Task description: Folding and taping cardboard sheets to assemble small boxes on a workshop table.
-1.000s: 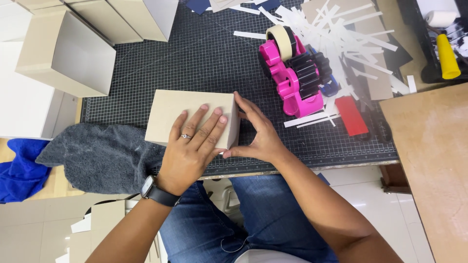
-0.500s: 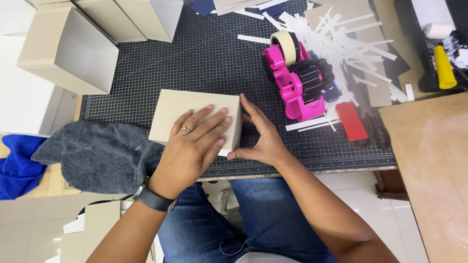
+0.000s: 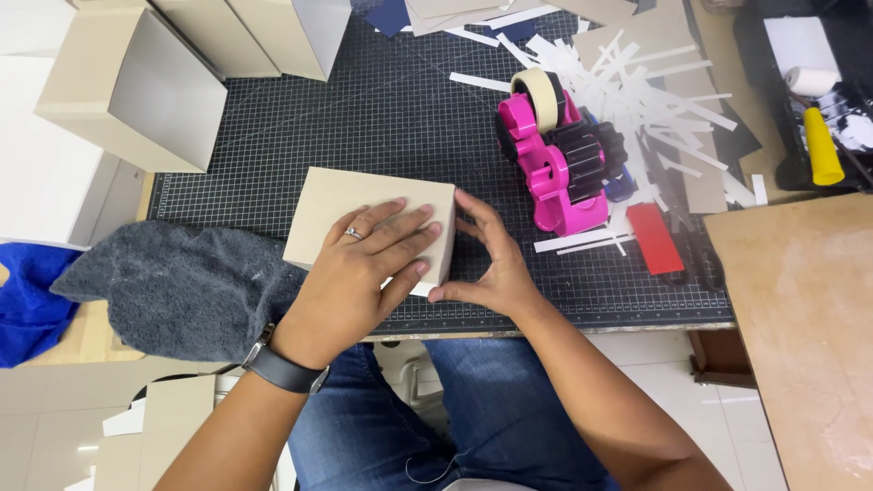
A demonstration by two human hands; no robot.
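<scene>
A beige cardboard box [image 3: 350, 198] lies on the black gridded cutting mat [image 3: 391, 127] near its front edge. My left hand [image 3: 359, 273], with a ring and a dark wristwatch, presses flat on the box's top with the fingers spread. My right hand [image 3: 486, 264] rests against the box's right side, thumb and fingers touching its edge. A pink tape dispenser [image 3: 555, 159] with a roll of beige tape stands just right of my right hand.
A grey cloth [image 3: 177, 286] lies left of the box, a blue cloth [image 3: 27, 300] beyond it. Open beige boxes [image 3: 136, 86] stand at the back left. White paper strips [image 3: 637, 91], a red cutter [image 3: 657, 238], a yellow bottle [image 3: 821, 145] and a brown board [image 3: 805, 318] are to the right.
Both hands stay on the box. My right thumb has shifted down along the box's right edge; the view has drifted slightly.
</scene>
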